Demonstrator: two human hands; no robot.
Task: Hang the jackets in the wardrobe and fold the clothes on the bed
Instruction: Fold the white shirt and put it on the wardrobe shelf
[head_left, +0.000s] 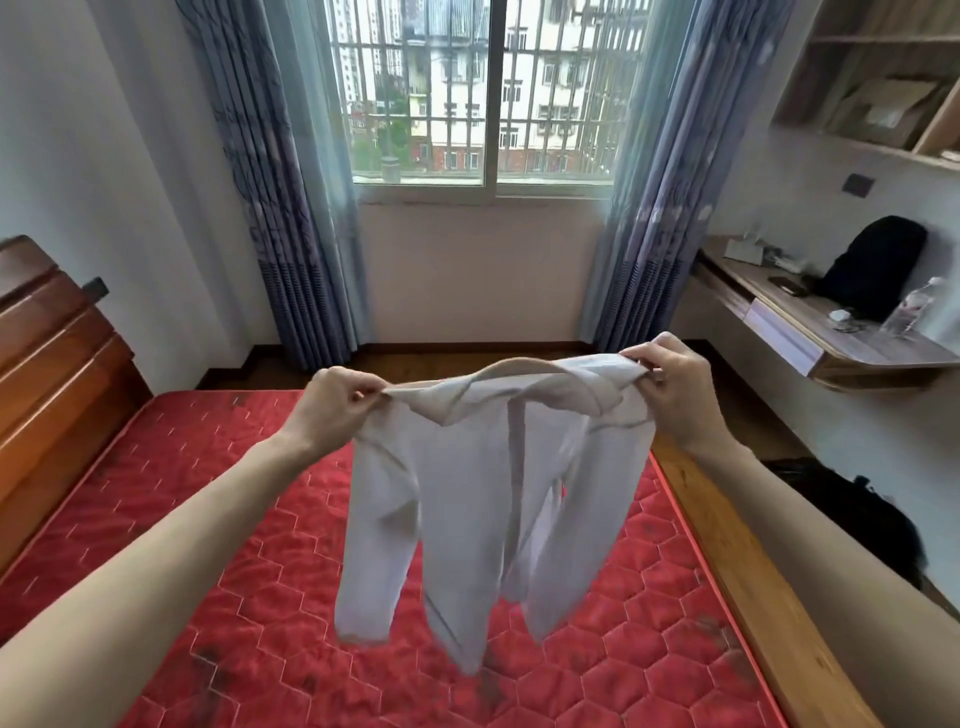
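Pale grey, the long-sleeved top (483, 483) hung above the red mattress (218, 525), its shoulders pinched by the left hand (340, 402) and right hand (672, 387). The dangling sleeves could bunch underneath when it was laid down, spoiling the fold.

A barred window (491, 93) lets in daylight between blue curtains (280, 171); white walls (78, 130), wood floor (467, 358); desk (852, 338) at right.
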